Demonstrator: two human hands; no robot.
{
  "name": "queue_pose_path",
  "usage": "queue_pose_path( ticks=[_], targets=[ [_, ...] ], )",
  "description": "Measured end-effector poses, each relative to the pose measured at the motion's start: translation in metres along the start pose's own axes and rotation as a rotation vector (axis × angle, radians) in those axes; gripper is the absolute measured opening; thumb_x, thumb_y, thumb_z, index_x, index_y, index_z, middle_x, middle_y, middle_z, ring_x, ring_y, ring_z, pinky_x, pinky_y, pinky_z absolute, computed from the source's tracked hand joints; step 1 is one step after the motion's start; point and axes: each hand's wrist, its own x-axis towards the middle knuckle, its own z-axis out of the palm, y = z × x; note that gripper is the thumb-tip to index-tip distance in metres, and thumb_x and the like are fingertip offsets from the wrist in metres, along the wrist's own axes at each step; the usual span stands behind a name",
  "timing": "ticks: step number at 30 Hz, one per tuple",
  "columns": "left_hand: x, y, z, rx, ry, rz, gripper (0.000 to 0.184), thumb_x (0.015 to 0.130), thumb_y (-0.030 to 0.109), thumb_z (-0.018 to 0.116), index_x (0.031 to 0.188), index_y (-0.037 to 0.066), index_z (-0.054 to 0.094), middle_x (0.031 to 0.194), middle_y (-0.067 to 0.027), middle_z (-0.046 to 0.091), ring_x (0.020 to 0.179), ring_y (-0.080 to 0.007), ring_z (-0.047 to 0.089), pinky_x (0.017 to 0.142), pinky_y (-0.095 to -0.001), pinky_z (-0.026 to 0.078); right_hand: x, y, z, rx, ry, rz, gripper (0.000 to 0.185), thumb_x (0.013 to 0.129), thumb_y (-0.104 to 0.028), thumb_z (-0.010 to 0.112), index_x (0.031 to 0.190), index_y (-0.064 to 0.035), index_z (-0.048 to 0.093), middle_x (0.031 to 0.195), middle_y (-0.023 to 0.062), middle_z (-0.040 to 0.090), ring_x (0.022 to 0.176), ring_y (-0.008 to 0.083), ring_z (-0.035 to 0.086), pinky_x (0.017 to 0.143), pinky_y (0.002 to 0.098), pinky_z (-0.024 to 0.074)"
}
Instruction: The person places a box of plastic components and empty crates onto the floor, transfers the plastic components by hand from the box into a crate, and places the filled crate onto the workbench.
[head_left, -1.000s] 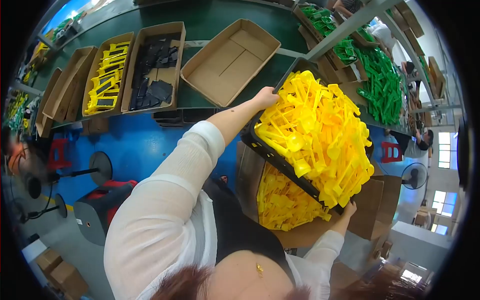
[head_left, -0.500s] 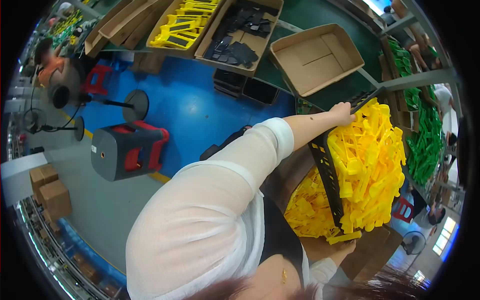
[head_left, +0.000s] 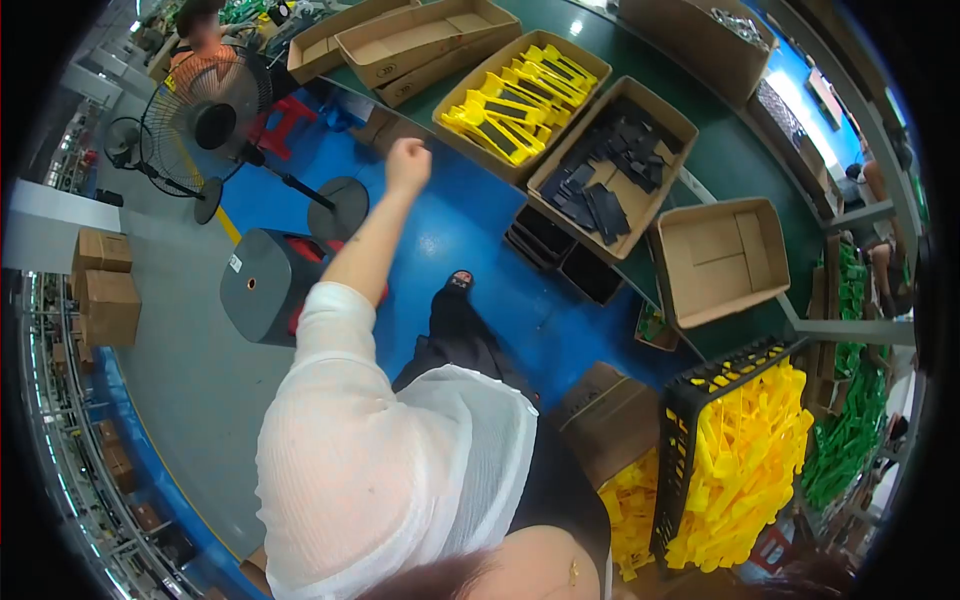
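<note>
Over on the left, the left hand (head_left: pixel 408 166), fingers curled in, is now off the black crate (head_left: pixel 677 478) of yellow pieces (head_left: pixel 745 470) at near right, so any hold rests with the right hand, unseen, its grip unknown.

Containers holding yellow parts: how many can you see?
3: a cardboard box on the green bench, a black crate at lower right, and a partly hidden box showing left of it. Others may be hidden.

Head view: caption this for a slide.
Bare, curled left hand over blue floor, apart from a black slotted plastic crate heaped with yellow plastic pieces.
</note>
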Motion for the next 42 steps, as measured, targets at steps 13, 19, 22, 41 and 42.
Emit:
queue_pose_path(
  ticks=[13, 19, 22, 41, 42],
  targets=[
    [0.429, -0.307, -0.074, -0.311, 0.258, -0.918, 0.075, 0.066, 0.036, 0.068, 0.113, -0.015, 0.042, 0.115, -0.0250, 0.050, 0.101, -0.0375, 0.054, 0.078, -0.0433, 0.049, -0.489, -0.519, 0.290, 0.545, -1.030, -0.484, 0.030, 0.085, -0.015, 0.056, 0.110, 0.0018, 0.052, 0.095, 0.0097, 0.057, 0.076, 0.0137, 0.059, 0.064, 0.0239, 0.0488],
    [0.486, -0.485, -0.045, -0.808, 0.074, -1.060, 0.076, 0.071, 0.035, 0.064, 0.131, 0.001, 0.030, 0.129, -0.0183, 0.037, 0.115, -0.0351, 0.040, 0.088, -0.0568, 0.036, -0.669, -0.678, 0.473, 0.102, -1.602, -0.003, 0.089, 0.070, -0.052, 0.065, 0.121, 0.0133, 0.034, 0.121, 0.0258, 0.045, 0.110, 0.0367, 0.049, 0.079, 0.0496, 0.0495],
    [0.489, -0.486, -0.060, -0.730, -0.020, -1.066, 0.057, 0.072, 0.019, 0.059, 0.123, 0.002, 0.040, 0.122, -0.0179, 0.043, 0.108, -0.0335, 0.046, 0.083, -0.0540, 0.043, -0.704, -0.674, 0.535, 0.082, -1.654, 0.388, 0.061, 0.073, -0.031, 0.067, 0.114, 0.0087, 0.044, 0.112, 0.0269, 0.048, 0.099, 0.0431, 0.052, 0.075, 0.0574, 0.0482],
    [0.359, -0.243, -0.099, -1.255, -0.150, -0.924, 0.033, 0.079, -0.009, 0.034, 0.108, -0.024, 0.039, 0.115, -0.0294, 0.045, 0.109, -0.0407, 0.046, 0.096, -0.0506, 0.041, -0.391, -0.617, 0.273, 0.376, -1.276, 0.042, 0.024, 0.074, 0.000, 0.053, 0.097, 0.0040, 0.058, 0.087, 0.0102, 0.061, 0.077, 0.0175, 0.061, 0.065, 0.0286, 0.0505],
    [0.346, -0.245, -0.097, -1.290, -0.220, -0.929, 0.034, 0.080, -0.008, 0.034, 0.111, -0.022, 0.039, 0.117, -0.0280, 0.045, 0.109, -0.0397, 0.046, 0.096, -0.0511, 0.041, -0.371, -0.605, 0.262, 0.360, -1.208, 0.038, 0.027, 0.073, 0.000, 0.053, 0.100, 0.0041, 0.056, 0.089, 0.0108, 0.060, 0.078, 0.0183, 0.060, 0.064, 0.0281, 0.0506]
  ],
)
